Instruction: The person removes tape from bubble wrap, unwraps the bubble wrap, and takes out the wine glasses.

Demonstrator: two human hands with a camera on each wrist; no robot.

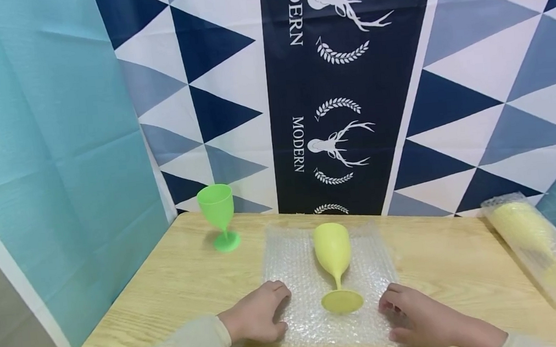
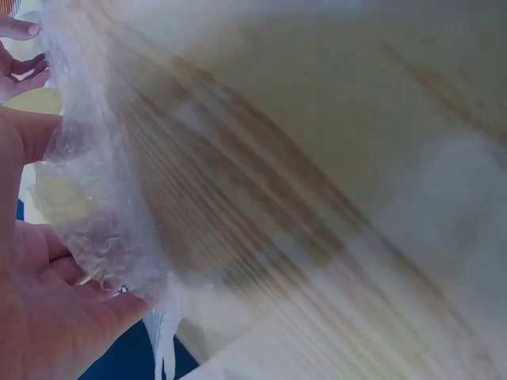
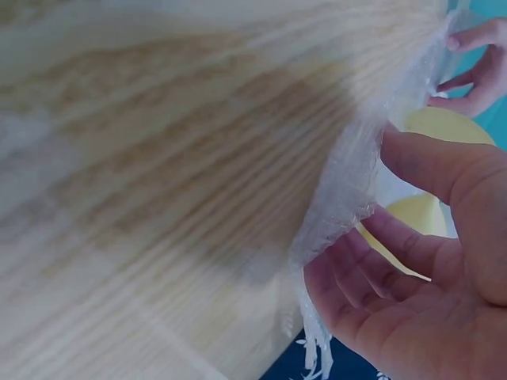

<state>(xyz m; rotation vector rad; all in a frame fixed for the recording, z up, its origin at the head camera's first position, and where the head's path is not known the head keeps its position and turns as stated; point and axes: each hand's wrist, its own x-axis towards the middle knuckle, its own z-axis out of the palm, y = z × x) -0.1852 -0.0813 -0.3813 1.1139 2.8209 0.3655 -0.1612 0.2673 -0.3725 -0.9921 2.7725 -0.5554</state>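
A yellow goblet [image 1: 333, 248] lies on a sheet of bubble wrap [image 1: 302, 314], its round base towards the viewer. My left hand [image 1: 257, 313] is at the sheet's left edge, thumb and fingers apart and loosely bent. At the right edge, my right hand [image 1: 421, 315] holds a similar spread shape. In the left wrist view, the left hand [image 2: 55, 261] touches the bubble wrap [image 2: 111, 190] with thumb and fingers widely parted. The right wrist view has the right hand [image 3: 428, 237] against the wrap [image 3: 344, 182], parts of the yellow goblet [image 3: 447, 127] showing behind.
A green goblet [image 1: 217, 209] stands upright at the table's back left. Another yellow goblet, wrapped in bubble wrap [image 1: 537, 239], lies at the right side. Patterned cloth [image 1: 230, 78] hangs behind the wooden table [image 1: 169, 293], with a teal cloth [image 1: 56, 132] on the left.
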